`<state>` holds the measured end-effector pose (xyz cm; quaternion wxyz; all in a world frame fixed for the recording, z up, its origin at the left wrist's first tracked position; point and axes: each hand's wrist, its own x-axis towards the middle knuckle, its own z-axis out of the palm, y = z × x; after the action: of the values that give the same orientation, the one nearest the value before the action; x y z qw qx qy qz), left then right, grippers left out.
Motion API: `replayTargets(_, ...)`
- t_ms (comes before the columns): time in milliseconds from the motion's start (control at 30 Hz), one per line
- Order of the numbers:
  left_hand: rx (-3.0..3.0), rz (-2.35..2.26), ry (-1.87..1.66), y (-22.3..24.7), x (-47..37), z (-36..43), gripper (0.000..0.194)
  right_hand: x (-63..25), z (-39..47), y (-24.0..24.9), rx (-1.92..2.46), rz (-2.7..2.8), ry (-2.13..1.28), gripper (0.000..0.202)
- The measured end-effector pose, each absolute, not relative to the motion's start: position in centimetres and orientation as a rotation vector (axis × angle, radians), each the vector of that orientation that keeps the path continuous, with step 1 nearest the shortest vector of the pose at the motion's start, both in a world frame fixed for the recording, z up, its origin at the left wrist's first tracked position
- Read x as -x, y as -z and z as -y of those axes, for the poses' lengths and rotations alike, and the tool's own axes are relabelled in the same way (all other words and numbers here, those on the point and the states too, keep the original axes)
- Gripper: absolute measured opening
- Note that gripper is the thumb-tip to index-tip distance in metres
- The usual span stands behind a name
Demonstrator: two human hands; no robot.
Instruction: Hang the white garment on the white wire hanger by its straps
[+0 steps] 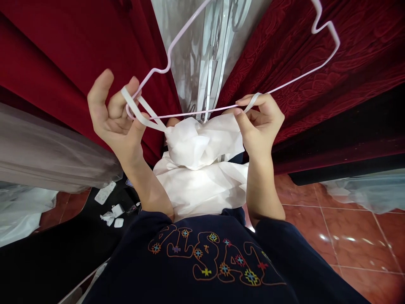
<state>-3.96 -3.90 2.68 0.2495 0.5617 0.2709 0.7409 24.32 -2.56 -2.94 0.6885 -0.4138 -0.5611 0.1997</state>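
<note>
A pale pink clothes hanger [196, 112] is held up with its straight bar towards me. My left hand [118, 107] is at its left corner, where a white strap [148, 122] is looped over the hanger's end. The thumb and a finger of that hand hold the strap, while other fingers stick up. Farther right, my right hand [261, 116] pinches the bar between thumb and forefinger, with a second white strap [252, 102] round the forefinger. Both straps run to a gathered white cloth garment [202, 143], which hangs below and spreads over my lap.
Dark red curtain-like fabrics hang at the left [126, 46] and right [344, 76]. White straps [207, 55] dangle between them. Small white items, including a charger [117, 210], lie on a black surface [63, 253] at lower left. Red floor tiles [348, 232] show at right.
</note>
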Motion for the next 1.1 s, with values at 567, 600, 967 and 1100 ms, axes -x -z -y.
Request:
replayTargets(567,-1.296,-0.771,-1.883,-4.7,2.5,0.0,0.027,-23.2,3.4,2.9,0.885,1.283,-0.409,0.025)
replayTargets(600,-1.166,-0.713,-1.898,-3.7,2.3,0.0,0.024,-23.2,3.3,2.9,0.881,1.287,-0.401,0.024)
replayTargets(967,-0.784,-0.509,-1.960,-0.5,-1.5,0.3,0.070,-23.1,4.5,2.1,0.885,1.281,-0.336,0.025)
replayTargets(1100,-0.794,-0.429,-1.860,-1.0,0.4,-0.2,0.068,-25.2,4.9,1.3,0.857,1.090,-0.163,0.030)
